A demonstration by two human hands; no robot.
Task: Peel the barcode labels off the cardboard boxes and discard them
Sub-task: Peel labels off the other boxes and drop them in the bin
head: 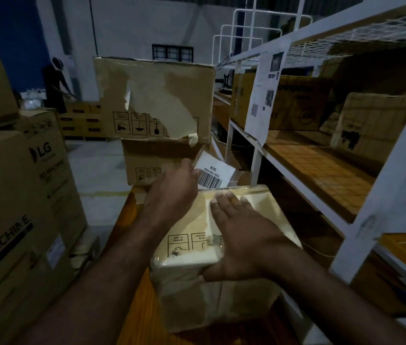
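A small tape-wrapped cardboard box sits in front of me on a wooden surface. My right hand lies flat on its top with straight fingers, thumb over the near edge. My left hand holds a white barcode label lifted off the box's far edge; its fingertips are hidden behind the hand. Two larger stacked cardboard boxes stand behind, the upper one with torn tape and bare patches.
A white metal shelf rack with boxes and a hanging paper sheet runs along the right. Large LG appliance cartons stand on the left. A person bends over low boxes far back left.
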